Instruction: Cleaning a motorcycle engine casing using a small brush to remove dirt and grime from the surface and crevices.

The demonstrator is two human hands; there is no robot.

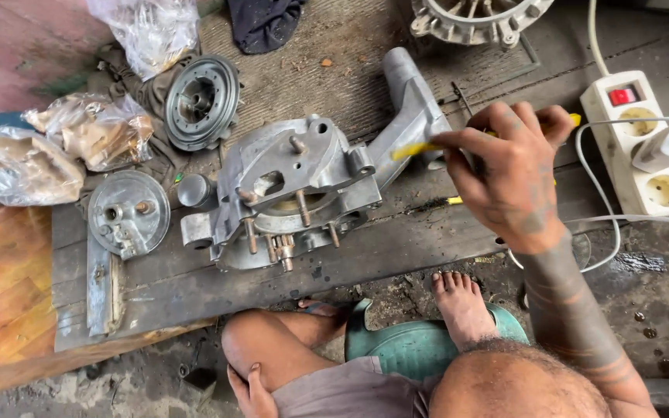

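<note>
Three crumpled clear plastic bags are present: one (149, 29) beyond the board's far edge, two with tan contents (96, 128) (18, 166) off its far-left corner. No labels, signs, screens.

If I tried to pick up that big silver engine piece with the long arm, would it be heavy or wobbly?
Probably heavy: the engine casing looks like thick cast metal. Likely stiff, not floppy. It might tip toward its long arm, and the studs sticking out could poke you.
</note>
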